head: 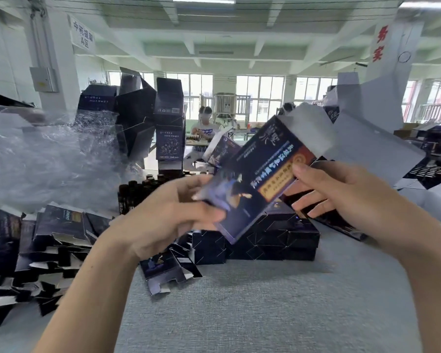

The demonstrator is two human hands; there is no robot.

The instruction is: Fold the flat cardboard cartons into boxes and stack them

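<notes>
Desk (pixel 239 314), lower frame: carries the stack of folded boxes (pixel 278 240) at centre. The carton (pixel 260 179), centre frame, is held tilted above that stack. Judged light, thin and easily creased: hold by the panel edges, not the flaps. Right hand (pixel 341 192) pinches its right edge, thumb on top; left hand (pixel 168 215), blurred, fingers curled round its lower end

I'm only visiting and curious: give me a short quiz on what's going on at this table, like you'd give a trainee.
1. True or false: the carton lies flat on the grey table.
2. The folded boxes stand: A) on the table; B) on the floor; C) on a shelf.
3. How many hands hold the carton?
Key: 1 false, it is held up in the air. 2 A. 3 Two: the left hand and the right hand.
</notes>
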